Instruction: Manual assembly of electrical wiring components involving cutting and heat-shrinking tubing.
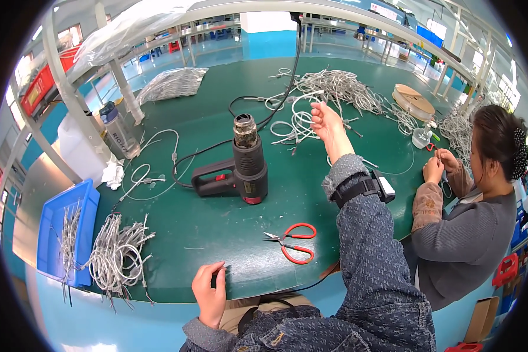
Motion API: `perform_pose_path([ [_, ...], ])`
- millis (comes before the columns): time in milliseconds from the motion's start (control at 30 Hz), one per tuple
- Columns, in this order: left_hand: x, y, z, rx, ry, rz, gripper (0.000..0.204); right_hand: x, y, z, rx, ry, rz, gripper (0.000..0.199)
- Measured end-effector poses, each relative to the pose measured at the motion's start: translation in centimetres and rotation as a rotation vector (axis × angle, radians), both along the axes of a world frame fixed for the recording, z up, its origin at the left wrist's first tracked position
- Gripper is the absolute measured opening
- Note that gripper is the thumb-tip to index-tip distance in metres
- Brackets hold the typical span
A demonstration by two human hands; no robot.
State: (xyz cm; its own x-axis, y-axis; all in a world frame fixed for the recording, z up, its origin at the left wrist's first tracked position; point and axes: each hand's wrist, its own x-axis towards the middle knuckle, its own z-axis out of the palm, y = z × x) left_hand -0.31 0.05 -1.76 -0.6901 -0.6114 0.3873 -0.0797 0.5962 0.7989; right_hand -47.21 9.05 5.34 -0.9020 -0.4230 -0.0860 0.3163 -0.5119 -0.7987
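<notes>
My right hand reaches far across the green table, its fingers closed on a white cable that lies in loose loops beside a big tangle of similar cables. My left hand is at the table's near edge, loosely curled with thumb and fingers apart; I see nothing held in it. Scissors with red handles lie with their blades spread, between my two hands. A black heat gun stands nozzle up beyond them, its cord running back over the table.
At left, a blue tray holds short wires, with a cable bundle beside it. A bottle stands by the rack post. A cable spool lies at the far right. A co-worker sits on the right, hands together over the table.
</notes>
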Motion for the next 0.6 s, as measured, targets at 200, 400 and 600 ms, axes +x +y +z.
perform_pose_path([
  [200, -0.2, 0.0, 0.0, -0.013, -0.003, 0.012, 0.011, 1.1, 0.4, 1.1, -0.148, 0.041, -0.037, 0.03],
  [400, -0.3, 0.2, 0.7, 0.057, 0.023, -0.036, 0.011, 8.9, 4.6, 5.5, -0.01, 0.165, -0.09, 0.029],
  [600, -0.6, 1.3, 5.8, 0.199, 0.107, -0.316, 0.021, 28.1, 10.4, 2.9, 0.291, 0.507, 0.054, 0.021],
])
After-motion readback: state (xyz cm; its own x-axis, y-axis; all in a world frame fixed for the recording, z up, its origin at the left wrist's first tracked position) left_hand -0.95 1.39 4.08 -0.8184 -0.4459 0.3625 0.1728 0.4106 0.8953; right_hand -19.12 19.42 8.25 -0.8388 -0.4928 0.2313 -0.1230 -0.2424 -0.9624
